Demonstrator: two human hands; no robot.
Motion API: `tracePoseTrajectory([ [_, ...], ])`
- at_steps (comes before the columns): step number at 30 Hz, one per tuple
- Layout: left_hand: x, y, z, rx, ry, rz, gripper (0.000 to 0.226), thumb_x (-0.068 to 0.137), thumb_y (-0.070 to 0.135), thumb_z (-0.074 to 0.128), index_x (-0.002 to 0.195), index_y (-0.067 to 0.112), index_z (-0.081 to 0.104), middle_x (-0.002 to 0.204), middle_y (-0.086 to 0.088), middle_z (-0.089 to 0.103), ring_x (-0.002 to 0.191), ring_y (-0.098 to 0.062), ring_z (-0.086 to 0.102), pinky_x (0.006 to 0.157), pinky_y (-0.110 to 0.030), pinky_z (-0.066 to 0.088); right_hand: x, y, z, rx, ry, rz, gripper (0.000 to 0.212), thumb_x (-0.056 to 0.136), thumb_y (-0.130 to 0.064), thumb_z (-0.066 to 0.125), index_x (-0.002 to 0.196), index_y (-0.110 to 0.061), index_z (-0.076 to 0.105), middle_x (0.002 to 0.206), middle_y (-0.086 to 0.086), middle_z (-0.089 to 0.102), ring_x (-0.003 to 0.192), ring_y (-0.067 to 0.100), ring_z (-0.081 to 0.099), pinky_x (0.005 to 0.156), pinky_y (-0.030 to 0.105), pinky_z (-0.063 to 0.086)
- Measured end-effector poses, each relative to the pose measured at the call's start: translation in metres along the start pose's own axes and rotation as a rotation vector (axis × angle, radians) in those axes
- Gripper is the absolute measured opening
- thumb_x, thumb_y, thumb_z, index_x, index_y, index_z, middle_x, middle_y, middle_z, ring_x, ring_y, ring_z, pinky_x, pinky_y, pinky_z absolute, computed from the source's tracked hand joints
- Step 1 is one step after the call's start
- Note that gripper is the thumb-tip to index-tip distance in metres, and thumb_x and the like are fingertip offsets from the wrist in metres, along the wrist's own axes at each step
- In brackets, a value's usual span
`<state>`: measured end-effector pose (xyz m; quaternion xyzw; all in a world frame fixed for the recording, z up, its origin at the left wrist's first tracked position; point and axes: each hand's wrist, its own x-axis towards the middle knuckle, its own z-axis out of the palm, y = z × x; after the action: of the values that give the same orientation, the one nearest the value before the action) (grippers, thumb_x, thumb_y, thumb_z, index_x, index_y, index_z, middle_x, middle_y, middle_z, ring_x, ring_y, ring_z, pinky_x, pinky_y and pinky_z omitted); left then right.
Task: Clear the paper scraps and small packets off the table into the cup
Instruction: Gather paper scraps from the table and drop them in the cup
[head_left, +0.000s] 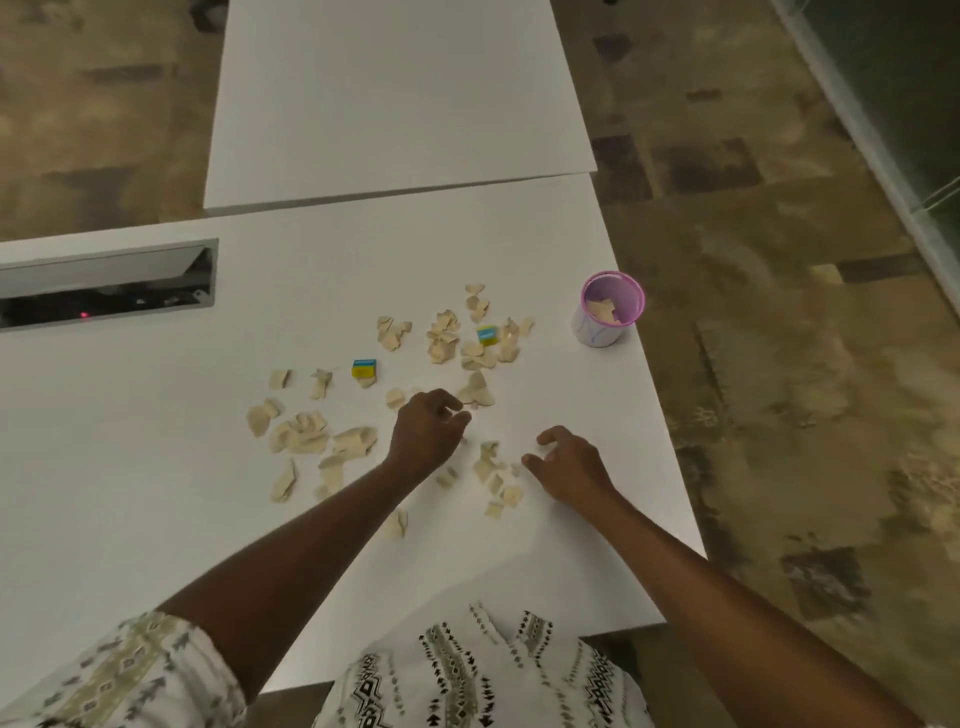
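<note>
Several cream paper scraps (306, 436) lie scattered over the white table (130, 467). Two small blue-and-yellow packets sit among them, one (364, 368) near the middle and one (487, 334) further right. A white cup with a pink rim (610, 307) stands near the table's right edge and holds a few scraps. My left hand (426, 428) hovers over the scraps with its fingers curled, and whether it pinches a scrap I cannot make out. My right hand (569, 465) rests beside a small cluster of scraps (491, 470), fingers apart and holding nothing.
A cable slot with a metal frame (104, 283) is cut into the table at the far left. A second white table (395, 98) adjoins at the back. Patterned carpet floor (779, 364) lies past the right edge.
</note>
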<state>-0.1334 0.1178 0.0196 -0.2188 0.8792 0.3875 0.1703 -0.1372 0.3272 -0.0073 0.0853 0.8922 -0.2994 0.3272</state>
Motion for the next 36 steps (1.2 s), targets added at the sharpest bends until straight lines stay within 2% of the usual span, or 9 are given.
tracePoseTrajectory([
  [4, -0.045, -0.085, -0.014, 0.081, 0.135, 0.002, 0.032, 0.088, 0.029, 0.071, 0.116, 0.013, 0.066, 0.113, -0.011, 0.062, 0.106, -0.028, 0.062, 0.088, -0.034, 0.05, -0.017, 0.006, 0.042, -0.011, -0.005, 0.047, 0.053, 0.086, -0.036, 0.068, 0.131, -0.015, 0.048, 0.123, 0.016, 0.057, 0.109, 0.031, 0.06, 0.082, 0.025, 0.041],
  [8, -0.093, -0.162, -0.015, 0.201, 0.309, -0.107, 0.074, 0.087, 0.039, 0.071, 0.146, 0.006, 0.039, 0.152, -0.022, 0.037, 0.141, -0.039, 0.035, 0.114, -0.05, 0.038, -0.03, -0.008, 0.075, 0.03, 0.083, 0.04, 0.049, 0.09, -0.031, 0.065, 0.132, -0.013, 0.047, 0.124, 0.018, 0.055, 0.109, 0.033, 0.059, 0.082, 0.027, 0.043],
  [12, -0.125, -0.203, 0.003, 0.124, 0.287, -0.42, 0.1, 0.091, 0.051, 0.061, 0.157, 0.0, 0.006, 0.164, -0.028, -0.002, 0.152, -0.044, 0.003, 0.125, -0.052, 0.012, -0.034, -0.03, 0.097, 0.12, 0.039, -0.008, 0.05, 0.089, -0.022, 0.068, 0.134, -0.014, 0.048, 0.117, 0.013, 0.063, 0.103, 0.027, 0.061, 0.079, 0.02, 0.042],
  [16, -0.132, -0.206, 0.023, 0.124, 0.234, -0.46, 0.102, 0.093, 0.058, 0.051, 0.156, -0.003, -0.002, 0.162, -0.03, -0.013, 0.152, -0.046, -0.006, 0.125, -0.053, 0.008, -0.034, -0.047, 0.103, 0.151, 0.08, -0.087, 0.036, 0.088, -0.018, 0.067, 0.123, -0.015, 0.058, 0.109, 0.007, 0.065, 0.098, 0.023, 0.063, 0.081, 0.024, 0.049],
  [21, -0.12, -0.183, 0.039, 0.156, 0.162, -0.267, 0.103, 0.094, 0.063, 0.043, 0.156, 0.002, -0.013, 0.162, -0.02, -0.027, 0.152, -0.037, -0.019, 0.126, -0.048, 0.002, -0.03, -0.038, 0.087, -0.029, 0.335, -0.259, 0.045, 0.087, -0.015, 0.068, 0.129, -0.014, 0.054, 0.128, 0.012, 0.05, 0.113, 0.029, 0.056, 0.09, 0.03, 0.047],
  [24, -0.11, -0.17, 0.042, 0.188, 0.09, -0.085, 0.099, 0.096, 0.058, 0.045, 0.156, 0.008, -0.017, 0.162, -0.016, -0.028, 0.152, -0.034, -0.021, 0.127, -0.045, 0.001, -0.021, -0.031, 0.079, -0.219, 0.168, -0.309, 0.073, 0.087, -0.024, 0.069, 0.15, -0.014, 0.033, 0.154, 0.017, 0.03, 0.141, 0.034, 0.031, 0.113, 0.039, 0.034],
  [27, -0.104, -0.165, 0.039, 0.305, 0.022, 0.085, 0.095, 0.097, 0.048, 0.048, 0.156, 0.019, -0.02, 0.162, -0.012, -0.031, 0.153, -0.035, -0.018, 0.125, -0.05, 0.008, -0.018, -0.033, 0.083, -0.356, -0.045, -0.385, 0.09, 0.088, -0.032, 0.067, 0.157, -0.026, 0.01, 0.165, 0.011, 0.001, 0.152, 0.031, 0.006, 0.12, 0.045, 0.024],
  [33, -0.102, -0.179, 0.021, 0.533, -0.082, 0.378, 0.102, 0.086, 0.009, 0.052, 0.154, 0.037, -0.018, 0.164, -0.01, -0.026, 0.154, -0.039, 0.0, 0.111, -0.051, 0.04, -0.022, -0.038, 0.106, -0.657, -0.173, -0.51, 0.097, 0.084, -0.023, 0.063, 0.153, -0.046, -0.002, 0.164, 0.001, -0.017, 0.152, 0.034, -0.006, 0.101, 0.05, 0.048],
  [36, -0.102, -0.19, 0.012, 0.671, -0.141, 0.481, 0.1, 0.088, 0.0, 0.052, 0.156, 0.036, -0.013, 0.165, -0.014, -0.022, 0.153, -0.042, 0.007, 0.101, -0.048, 0.047, -0.028, -0.032, 0.114, -0.72, -0.173, -0.537, 0.082, 0.09, -0.005, 0.04, 0.153, -0.045, 0.005, 0.165, -0.001, -0.016, 0.152, 0.032, -0.007, 0.098, 0.046, 0.049],
])
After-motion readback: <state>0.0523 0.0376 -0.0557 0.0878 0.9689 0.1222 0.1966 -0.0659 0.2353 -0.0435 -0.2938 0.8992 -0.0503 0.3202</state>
